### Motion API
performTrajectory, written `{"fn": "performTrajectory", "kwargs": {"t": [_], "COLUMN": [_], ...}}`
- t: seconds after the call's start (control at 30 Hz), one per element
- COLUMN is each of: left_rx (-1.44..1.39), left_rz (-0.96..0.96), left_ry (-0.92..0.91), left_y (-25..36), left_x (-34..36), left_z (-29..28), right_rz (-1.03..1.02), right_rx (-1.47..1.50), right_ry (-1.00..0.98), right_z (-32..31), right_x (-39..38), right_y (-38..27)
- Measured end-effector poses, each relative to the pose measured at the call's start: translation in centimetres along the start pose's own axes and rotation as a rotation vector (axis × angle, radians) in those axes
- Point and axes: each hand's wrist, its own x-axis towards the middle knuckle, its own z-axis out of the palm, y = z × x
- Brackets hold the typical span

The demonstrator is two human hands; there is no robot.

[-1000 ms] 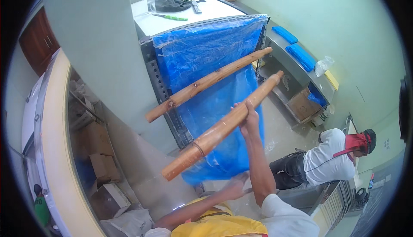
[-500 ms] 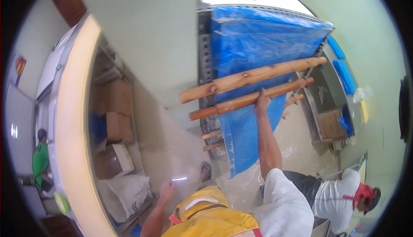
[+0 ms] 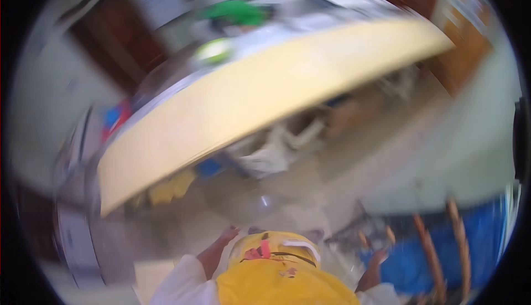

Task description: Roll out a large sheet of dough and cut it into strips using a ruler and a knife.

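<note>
Seeing two long poles (image 3: 460,239) across sheet (image 3: 404,266), low right, apart from both hands. Judging poles and sheet as already set up; being unable to judge the remainder. Resting right hand (image 3: 378,258) beside sheet, left hand (image 3: 228,234) by apron (image 3: 287,280). Being unable to tell either grip through blur. Reading no brands, labels or writing.

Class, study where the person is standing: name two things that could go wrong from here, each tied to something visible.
1. The right hand is near the blue sheet and wooden poles, so it might snag the sheet or knock a pole; blur hides whether it touches either.
2. The long cream-coloured panel spans the space ahead, so stepping forward might mean bumping its edge.
</note>
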Motion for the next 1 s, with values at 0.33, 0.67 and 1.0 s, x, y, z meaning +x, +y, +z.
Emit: {"fn": "performTrajectory", "kwargs": {"t": [0.33, 0.67, 1.0], "left_rx": [-1.29, -1.949, -2.064], "left_rz": [0.419, 1.415, 0.17], "left_ry": [0.616, 0.43, 1.037], "left_y": [1.2, -10.0, -28.6], "left_x": [3.2, -15.9, -5.8], "left_z": [-13.1, -44.2, -72.9], "right_rz": [-1.099, -2.666, -2.346], "right_rx": [0.165, 0.26, 0.327], "right_ry": [-1.149, -0.829, -0.208], "right_z": [-16.4, -17.6, -12.5], "right_x": [-58.8, -81.2, -107.3], "right_y": [-74.5, -90.5, -136.3]}}
